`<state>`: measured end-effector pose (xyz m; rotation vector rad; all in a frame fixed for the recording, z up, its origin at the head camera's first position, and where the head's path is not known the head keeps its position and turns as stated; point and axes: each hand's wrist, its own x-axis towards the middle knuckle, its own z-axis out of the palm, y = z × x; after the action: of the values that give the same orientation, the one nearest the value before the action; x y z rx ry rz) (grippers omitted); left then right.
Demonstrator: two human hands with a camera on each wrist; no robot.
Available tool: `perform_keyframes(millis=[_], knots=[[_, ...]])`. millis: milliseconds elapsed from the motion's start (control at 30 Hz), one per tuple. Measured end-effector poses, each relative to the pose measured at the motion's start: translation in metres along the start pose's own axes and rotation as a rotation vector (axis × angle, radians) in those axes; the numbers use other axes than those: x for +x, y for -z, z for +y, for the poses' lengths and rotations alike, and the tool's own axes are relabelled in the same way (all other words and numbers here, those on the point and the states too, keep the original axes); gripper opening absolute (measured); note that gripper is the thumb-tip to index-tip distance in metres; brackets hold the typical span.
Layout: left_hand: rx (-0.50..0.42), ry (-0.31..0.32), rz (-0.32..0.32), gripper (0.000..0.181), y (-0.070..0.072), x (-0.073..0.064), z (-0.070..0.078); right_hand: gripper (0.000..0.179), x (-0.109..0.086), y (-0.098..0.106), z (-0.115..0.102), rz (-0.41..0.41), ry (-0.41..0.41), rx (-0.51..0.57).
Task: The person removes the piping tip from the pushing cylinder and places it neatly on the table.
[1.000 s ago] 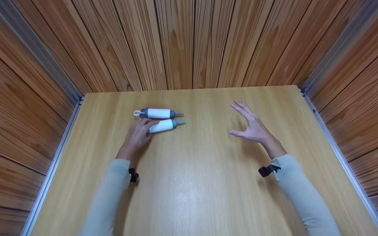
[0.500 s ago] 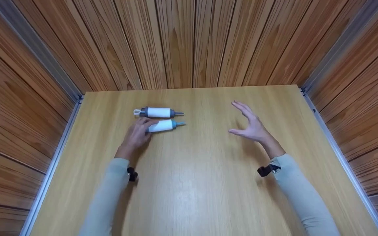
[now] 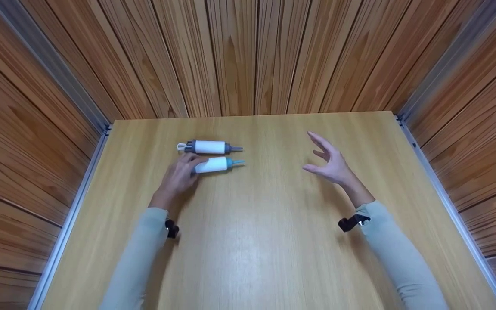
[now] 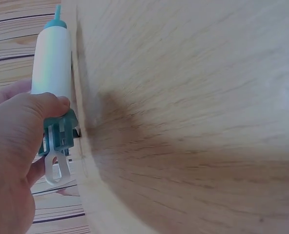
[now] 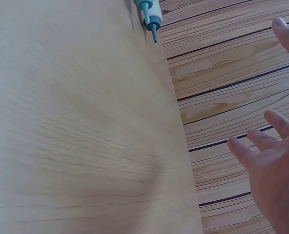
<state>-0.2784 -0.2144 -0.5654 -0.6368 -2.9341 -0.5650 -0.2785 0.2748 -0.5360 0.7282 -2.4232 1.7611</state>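
The table (image 3: 248, 206) was enclosed at its back and both sides by plank walls (image 3: 230, 56). Its left half was crossed by the left sleeve (image 3: 138, 254), its right half by the right sleeve (image 3: 403, 258). Above the table's right half the right hand (image 3: 332, 165) was held with its fingers spread and its thumb apart from them. On the left half the teal-tipped tube (image 3: 214, 165) was gripped by the left hand (image 3: 181, 174); whether that tube was touched by the table could not be told. The grey-tipped tube (image 3: 210, 147) was laid just beside it, closer to the table's back edge. Both nozzles were pointed toward the table's right side. Toward the table's left side, from the gripped tube's rear, a pale loop (image 4: 49, 170) was extended.
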Motion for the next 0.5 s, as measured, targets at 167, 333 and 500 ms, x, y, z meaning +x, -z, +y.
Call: perform_keyframes(millis=[167, 333, 500], knots=[[0.013, -0.019, 0.012, 0.054, 0.004, 0.001, 0.006, 0.096, 0.001, -0.005, 0.004, -0.016, -0.014, 0.021], [0.037, -0.083, 0.044, 0.055, 0.009, 0.002, 0.015, 0.092, 0.001, -0.012, 0.006, -0.002, -0.047, 0.056], [0.055, -0.126, 0.077, 0.058, 0.017, 0.001, 0.02, 0.088, 0.001, -0.018, 0.004, -0.005, -0.057, 0.079]])
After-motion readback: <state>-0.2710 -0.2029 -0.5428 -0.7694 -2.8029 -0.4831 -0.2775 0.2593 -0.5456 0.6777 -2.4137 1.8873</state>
